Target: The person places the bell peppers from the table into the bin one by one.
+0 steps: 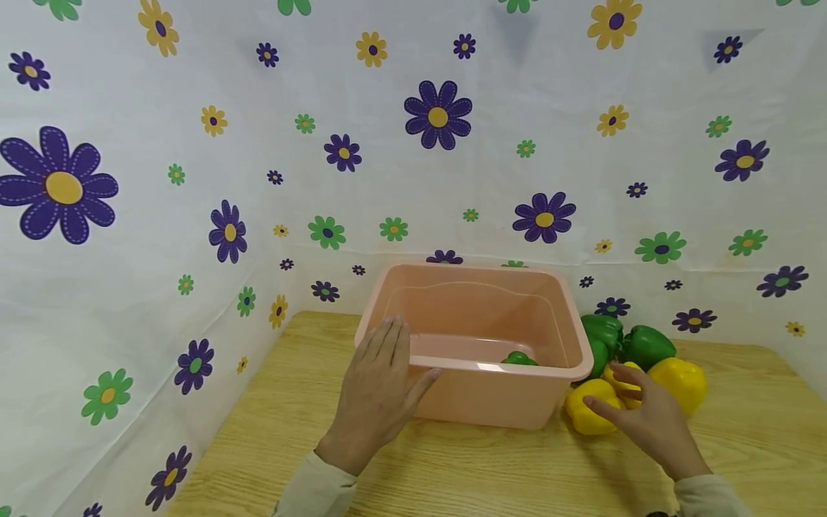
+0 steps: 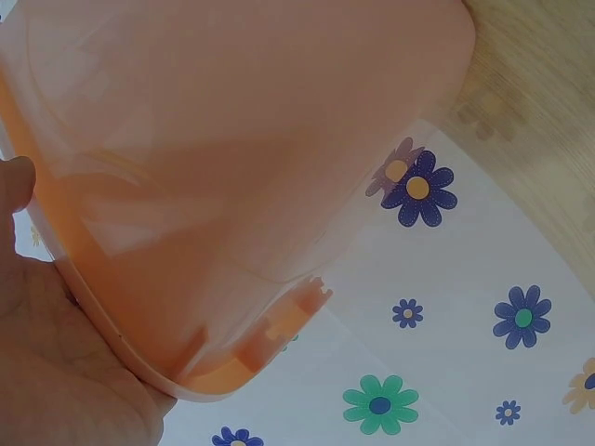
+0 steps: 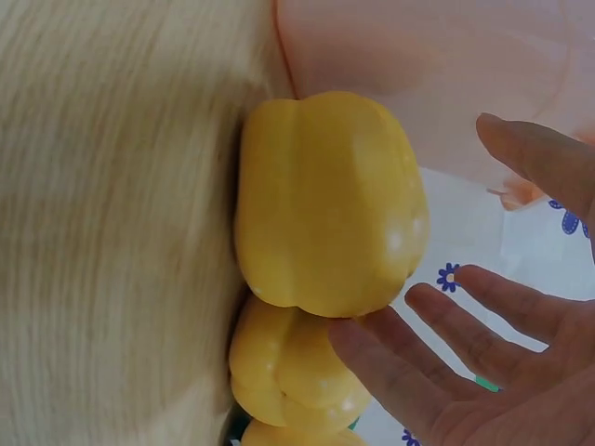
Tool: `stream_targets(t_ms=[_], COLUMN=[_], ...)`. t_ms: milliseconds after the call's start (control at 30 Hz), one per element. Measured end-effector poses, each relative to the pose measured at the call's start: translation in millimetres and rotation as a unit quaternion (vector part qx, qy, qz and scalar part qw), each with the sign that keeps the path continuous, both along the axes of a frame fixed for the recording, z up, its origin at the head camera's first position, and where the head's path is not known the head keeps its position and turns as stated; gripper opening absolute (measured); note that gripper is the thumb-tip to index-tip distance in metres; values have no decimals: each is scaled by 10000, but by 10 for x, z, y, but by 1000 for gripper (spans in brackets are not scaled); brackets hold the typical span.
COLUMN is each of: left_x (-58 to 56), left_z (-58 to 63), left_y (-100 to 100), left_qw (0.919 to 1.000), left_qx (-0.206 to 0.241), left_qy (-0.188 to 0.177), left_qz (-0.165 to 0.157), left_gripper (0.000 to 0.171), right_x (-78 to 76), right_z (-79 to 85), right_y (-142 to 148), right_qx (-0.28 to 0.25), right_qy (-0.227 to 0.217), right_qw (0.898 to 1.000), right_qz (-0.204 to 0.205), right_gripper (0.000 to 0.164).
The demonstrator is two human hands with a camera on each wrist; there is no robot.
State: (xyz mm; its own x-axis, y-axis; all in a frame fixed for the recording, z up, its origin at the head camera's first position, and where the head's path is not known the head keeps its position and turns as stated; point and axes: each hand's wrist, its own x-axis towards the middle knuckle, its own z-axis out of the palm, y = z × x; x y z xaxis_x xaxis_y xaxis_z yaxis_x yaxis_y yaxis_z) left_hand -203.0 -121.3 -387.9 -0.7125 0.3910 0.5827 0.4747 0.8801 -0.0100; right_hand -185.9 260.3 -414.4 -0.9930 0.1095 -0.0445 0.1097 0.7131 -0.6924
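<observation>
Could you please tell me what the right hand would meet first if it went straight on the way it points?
The right hand would probably meet the front yellow pepper, beside the pink tub, though the exact gap is hard to judge.

Tabletop: pale wood grain is shown | behind and left of tabletop: white sheeting is hung, patterned with purple, yellow, green flowers | above tabletop's back edge: sheeting is creased
</observation>
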Motion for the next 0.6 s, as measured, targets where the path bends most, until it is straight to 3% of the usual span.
stream_targets(t_ms=[333,600], left_x=[2,1], left_z=[-5,-1], left_y=[0,4], left_qw=[10000,9999], left_qx=[-74,-59], left_qy=[-34,-75], left_qz=[47,68], left_gripper=[78,77], right_x=[-23,-20], right_z=[-108,-142], right_y=[-45,-86], right_qx=[17,390], right_qy=[-263,-167], right_qw=[9996,9991], right_qz=[-38,-1], right_gripper=[100,97])
